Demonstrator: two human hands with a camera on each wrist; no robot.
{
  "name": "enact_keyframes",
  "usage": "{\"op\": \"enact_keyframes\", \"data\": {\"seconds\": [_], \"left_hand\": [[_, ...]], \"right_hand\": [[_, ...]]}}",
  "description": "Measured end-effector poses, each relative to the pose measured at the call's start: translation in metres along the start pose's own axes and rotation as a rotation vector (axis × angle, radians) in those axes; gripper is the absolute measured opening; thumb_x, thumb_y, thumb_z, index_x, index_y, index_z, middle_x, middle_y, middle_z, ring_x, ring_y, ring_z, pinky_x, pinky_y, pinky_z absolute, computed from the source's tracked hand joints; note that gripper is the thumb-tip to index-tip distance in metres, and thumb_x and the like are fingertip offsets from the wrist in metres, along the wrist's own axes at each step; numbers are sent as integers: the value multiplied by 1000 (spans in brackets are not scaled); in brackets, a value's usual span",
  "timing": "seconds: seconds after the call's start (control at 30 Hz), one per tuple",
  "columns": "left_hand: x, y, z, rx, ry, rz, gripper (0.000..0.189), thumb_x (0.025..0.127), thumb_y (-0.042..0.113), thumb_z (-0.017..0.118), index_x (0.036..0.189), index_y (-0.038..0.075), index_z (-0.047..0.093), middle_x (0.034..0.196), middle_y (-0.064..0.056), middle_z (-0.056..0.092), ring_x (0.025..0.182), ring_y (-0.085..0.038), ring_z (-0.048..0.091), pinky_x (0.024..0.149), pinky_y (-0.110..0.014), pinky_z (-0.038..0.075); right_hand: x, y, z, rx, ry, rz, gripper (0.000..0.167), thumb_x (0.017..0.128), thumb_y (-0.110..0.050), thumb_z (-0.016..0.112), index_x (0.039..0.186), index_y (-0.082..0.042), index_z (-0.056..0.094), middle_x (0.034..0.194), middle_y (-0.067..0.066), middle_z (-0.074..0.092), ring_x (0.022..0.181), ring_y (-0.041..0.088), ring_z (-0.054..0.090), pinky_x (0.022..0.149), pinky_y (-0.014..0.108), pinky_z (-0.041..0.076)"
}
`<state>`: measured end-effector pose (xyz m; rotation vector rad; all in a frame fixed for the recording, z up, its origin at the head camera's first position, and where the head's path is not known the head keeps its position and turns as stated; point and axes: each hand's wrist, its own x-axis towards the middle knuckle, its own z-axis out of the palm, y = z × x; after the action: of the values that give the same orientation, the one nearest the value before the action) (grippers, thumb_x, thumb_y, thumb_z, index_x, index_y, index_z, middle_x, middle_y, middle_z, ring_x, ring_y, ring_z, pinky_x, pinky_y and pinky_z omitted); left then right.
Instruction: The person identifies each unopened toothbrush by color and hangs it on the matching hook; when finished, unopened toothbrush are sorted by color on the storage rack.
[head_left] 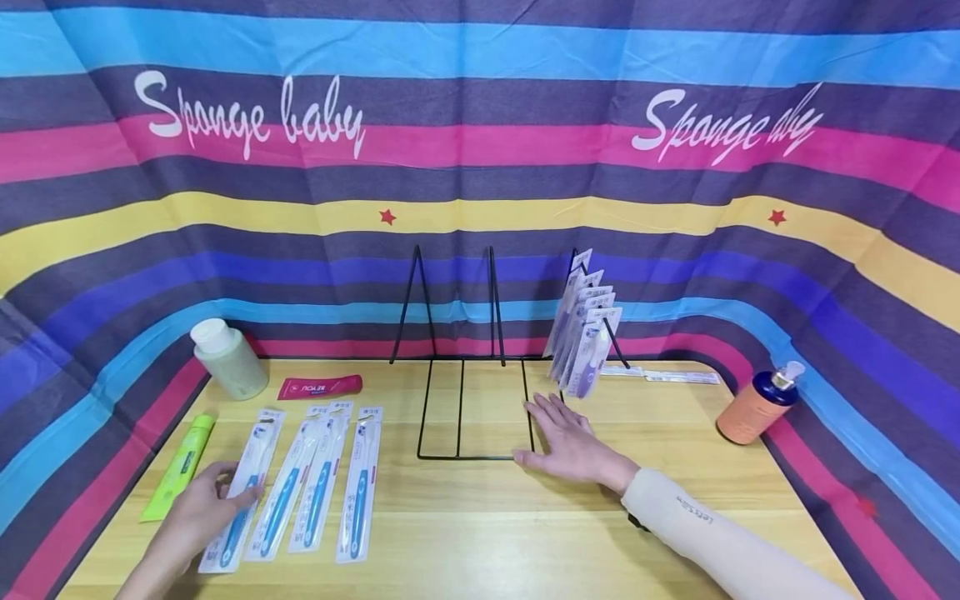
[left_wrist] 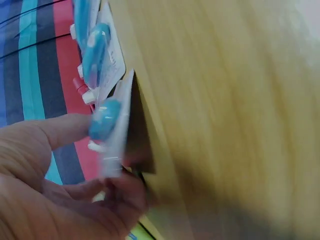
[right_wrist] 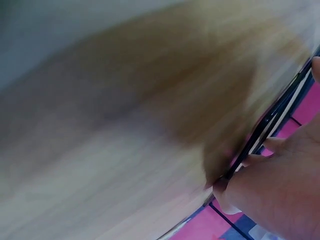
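Note:
Between thumb and fingers, my left hand (head_left: 197, 510) pinches the leftmost blue-handled toothbrush in its clear pack (head_left: 255, 446). The left wrist view shows the thumb on the pack's front (left_wrist: 106, 120) and fingers behind it, its edge tipped up off the table. To its right lie several more packed blue toothbrushes (head_left: 360, 483). My right hand (head_left: 566, 442) rests with spread fingers at the right front of a black wire rack (head_left: 438, 457). A row of packed purple toothbrushes (head_left: 592, 354) hangs on the rack's right arm, just beyond those fingers.
A green tube (head_left: 180, 471) lies left of my left hand. Behind are a pale white-capped bottle (head_left: 234, 362) and a red tube (head_left: 318, 387). An orange pump bottle (head_left: 753, 410) stands at right. Flat packs (head_left: 682, 377) lie behind the rack's right side, before a striped curtain (head_left: 480, 183).

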<state>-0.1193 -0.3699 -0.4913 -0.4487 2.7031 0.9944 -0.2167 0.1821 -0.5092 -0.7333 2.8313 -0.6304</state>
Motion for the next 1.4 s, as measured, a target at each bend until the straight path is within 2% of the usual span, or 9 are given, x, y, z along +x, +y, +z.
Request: {"op": "enact_keyframes", "data": {"seconds": [0.13, 0.27, 0.37, 0.47, 0.6, 0.73, 0.9, 1.1, 1.4], "left_hand": [[-1, -1, 0, -37, 7, 16, 68, 106, 27, 72, 146, -21, 44, 108, -24, 62, 93, -32, 61, 76, -43, 51], [-3, 0, -3, -9, 44, 29, 60, 106, 21, 71, 143, -21, 49, 110, -26, 66, 96, -33, 62, 79, -47, 51], [-6, 2, -5, 2, 88, 29, 61, 107, 25, 70, 145, -19, 50, 112, -26, 66, 96, -33, 61, 77, -44, 50], [-12, 9, -4, -39, 156, 57, 59, 108, 25, 69, 149, -14, 51, 112, -21, 67, 94, -28, 58, 73, -35, 47], [-21, 26, 3, -168, 227, 157, 57, 109, 20, 71, 152, -11, 50, 114, -18, 72, 88, -13, 61, 68, -24, 48], [-34, 47, 11, -266, 231, 271, 52, 108, 12, 72, 152, -8, 52, 118, -21, 76, 87, -5, 66, 70, -22, 51], [-51, 75, 21, -343, 221, 376, 43, 107, 5, 70, 148, -2, 56, 125, -22, 76, 92, -5, 69, 74, -21, 53], [-69, 108, 31, -416, 171, 453, 38, 106, 2, 71, 142, 2, 58, 129, -17, 76, 100, -10, 73, 81, -21, 56], [-91, 143, 41, -477, 157, 558, 36, 103, 3, 76, 135, 7, 60, 124, -11, 79, 105, -11, 75, 86, -25, 60]], "right_hand": [[0, -1, -1, 12, -9, 5, 99, 102, -66, 63, 173, -7, 28, 179, 21, 17, 163, 48, 13, 122, 76, 16], [0, -1, -1, 43, -31, 23, 100, 102, -67, 64, 174, -9, 26, 180, 19, 14, 161, 49, 21, 121, 79, 15], [0, -1, -2, 53, -39, 35, 100, 102, -68, 64, 175, -11, 25, 180, 18, 13, 157, 53, 28, 120, 80, 16], [-1, -1, -3, 39, -32, 25, 99, 102, -66, 64, 174, -9, 26, 180, 20, 14, 158, 53, 25, 122, 77, 16], [-2, -1, -3, 9, -17, 13, 99, 103, -65, 64, 173, -6, 27, 179, 22, 16, 163, 49, 15, 123, 75, 15], [-1, -1, -2, -6, -11, 12, 98, 103, -66, 63, 173, -6, 29, 179, 21, 18, 164, 47, 12, 121, 77, 17], [0, -1, -1, 1, -18, 15, 99, 102, -68, 62, 173, -7, 28, 179, 21, 17, 162, 50, 18, 122, 75, 18], [2, -1, 0, 28, -23, 15, 100, 102, -69, 61, 173, -7, 28, 179, 20, 17, 157, 52, 30, 119, 79, 19], [1, -1, 0, -13, -11, -1, 100, 102, -69, 61, 173, -6, 29, 179, 21, 17, 163, 48, 15, 122, 77, 17]]}}
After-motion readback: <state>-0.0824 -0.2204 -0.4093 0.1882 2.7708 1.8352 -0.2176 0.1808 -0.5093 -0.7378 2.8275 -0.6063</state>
